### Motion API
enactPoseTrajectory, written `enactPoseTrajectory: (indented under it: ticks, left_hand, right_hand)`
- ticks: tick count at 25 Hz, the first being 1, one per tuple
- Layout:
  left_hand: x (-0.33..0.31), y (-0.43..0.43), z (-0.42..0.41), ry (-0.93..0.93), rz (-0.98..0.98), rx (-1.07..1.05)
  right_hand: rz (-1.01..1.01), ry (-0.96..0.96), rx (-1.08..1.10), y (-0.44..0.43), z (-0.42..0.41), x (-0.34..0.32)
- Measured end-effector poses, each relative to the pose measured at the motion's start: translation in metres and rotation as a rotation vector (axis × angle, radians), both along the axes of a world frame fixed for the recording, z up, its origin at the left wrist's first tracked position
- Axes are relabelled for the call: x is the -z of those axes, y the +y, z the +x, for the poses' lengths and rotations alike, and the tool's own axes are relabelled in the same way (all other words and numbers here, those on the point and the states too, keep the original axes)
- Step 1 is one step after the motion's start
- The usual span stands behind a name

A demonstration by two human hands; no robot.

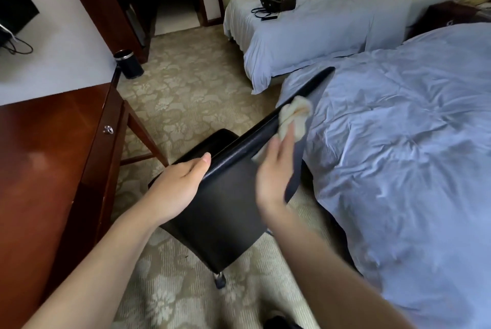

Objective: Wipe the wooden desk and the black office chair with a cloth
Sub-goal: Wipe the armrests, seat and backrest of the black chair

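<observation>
The black office chair (225, 211) stands between the wooden desk (53, 148) on the left and a bed on the right, its backrest facing me. My left hand (178, 185) grips the backrest's top edge near its left end, thumb over the rim. My right hand (273, 172), blurred, presses a crumpled cream cloth (292, 116) against the top edge of the backrest further along, fingers straight over the cloth.
A bed with a pale blue duvet (398, 156) lies close on the right, touching the chair. A second bed (305, 36) with a black bag (279, 3) is beyond. A small black bin (128, 64) stands by the desk. Patterned carpet (191, 84) stretches ahead.
</observation>
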State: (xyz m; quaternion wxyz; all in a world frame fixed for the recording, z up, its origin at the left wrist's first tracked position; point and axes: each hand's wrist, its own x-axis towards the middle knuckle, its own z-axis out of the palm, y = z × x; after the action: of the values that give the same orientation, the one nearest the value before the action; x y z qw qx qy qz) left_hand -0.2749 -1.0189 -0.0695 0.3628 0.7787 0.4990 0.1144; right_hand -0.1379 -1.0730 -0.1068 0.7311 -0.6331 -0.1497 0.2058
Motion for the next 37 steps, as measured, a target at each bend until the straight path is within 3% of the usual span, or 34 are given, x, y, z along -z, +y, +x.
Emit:
enactPoseTrajectory:
  ticks: [4,9,16,19,21,27,32,37]
  left_hand:
    - [-0.001,0.001,0.000,-0.035,-0.009,-0.007]
    - [0.001,0.003,0.000,-0.069,-0.022,0.006]
    - [-0.003,-0.008,0.013,-0.037,0.038,-0.049]
    - [-0.004,-0.013,0.018,0.012,0.133,-0.036]
    - [-0.005,-0.015,0.020,-0.005,0.171,-0.052]
    - [-0.005,-0.014,0.020,-0.062,0.138,-0.035]
    - [0.000,-0.005,0.017,-0.022,0.086,0.018]
    - [-0.001,-0.005,0.018,0.020,0.106,0.046]
  right_hand:
    - [0.084,-0.132,-0.211,-0.028,-0.081,0.021]
    - [0.141,-0.307,-0.181,-0.004,-0.048,0.030]
    - [0.110,-0.038,-0.004,0.045,0.076,0.005]
    - [0.051,0.032,-0.027,0.075,0.134,-0.004]
    - [0.132,0.068,-0.041,0.089,0.164,-0.009]
    - [0.196,0.092,-0.169,0.112,0.234,-0.007]
    - [0.155,0.046,-0.117,0.101,0.214,0.000]
    - [0.150,0.072,-0.005,0.064,0.119,-0.002]
